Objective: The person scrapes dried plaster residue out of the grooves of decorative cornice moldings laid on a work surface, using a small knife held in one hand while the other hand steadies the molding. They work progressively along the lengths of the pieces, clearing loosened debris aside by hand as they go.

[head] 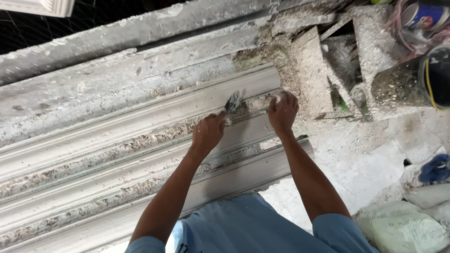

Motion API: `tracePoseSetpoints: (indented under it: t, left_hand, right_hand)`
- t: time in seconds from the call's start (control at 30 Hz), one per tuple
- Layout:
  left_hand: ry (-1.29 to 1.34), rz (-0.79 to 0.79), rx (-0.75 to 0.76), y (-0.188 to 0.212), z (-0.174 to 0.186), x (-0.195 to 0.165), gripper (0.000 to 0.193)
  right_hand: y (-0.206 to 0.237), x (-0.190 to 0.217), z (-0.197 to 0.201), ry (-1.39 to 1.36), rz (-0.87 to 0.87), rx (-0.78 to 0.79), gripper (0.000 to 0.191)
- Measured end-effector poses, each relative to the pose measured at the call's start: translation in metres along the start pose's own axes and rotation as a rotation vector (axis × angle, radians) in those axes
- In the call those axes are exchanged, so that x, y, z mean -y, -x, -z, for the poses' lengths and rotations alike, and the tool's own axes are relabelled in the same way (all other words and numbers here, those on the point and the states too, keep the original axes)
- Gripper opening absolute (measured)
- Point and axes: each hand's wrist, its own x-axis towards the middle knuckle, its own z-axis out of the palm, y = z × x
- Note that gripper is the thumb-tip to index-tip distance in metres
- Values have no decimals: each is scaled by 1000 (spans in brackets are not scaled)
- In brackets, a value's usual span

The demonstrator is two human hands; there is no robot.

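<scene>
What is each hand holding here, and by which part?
Left hand grips a small trowel by its handle. Right hand presses on the plaster moulding's end; no clear grasp.

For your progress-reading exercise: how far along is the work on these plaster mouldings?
Done: several long plaster mouldings lie cast side by side. In hand: the left hand works a small blade at one moulding's end, and the right hand steadies it. Left: rough fibrous crust lines the seams.
</scene>
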Motion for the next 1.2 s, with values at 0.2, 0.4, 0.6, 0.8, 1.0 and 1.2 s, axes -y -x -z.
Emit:
tracePoseSetpoints:
  t: [0.2,0.4,0.6,0.8,1.0,1.2]
  left_hand:
    - [37,-8,0,5,3,4,29]
    - [62,-37,-41,-1,-13,10,26]
    - [95,-44,-36,-18,-30,-1,25]
    - [20,16,-5,-32,-50,-20,29]
    - [-2,12,65,-54,-81,-34,28]
    - [-17,-107,3,-56,-100,-46,30]
  right_hand:
    - [-9,51,-10,61,-128,343,37]
    - [-7,64,-11,29,-140,237,31]
    - [-10,54,-3,-68,-123,253,25]
    - [-13,52,2,-77,-19,172,24]
    - [-16,42,0,-199,-94,223,16]
    - [-21,-1,7,-109,-83,-41,17]
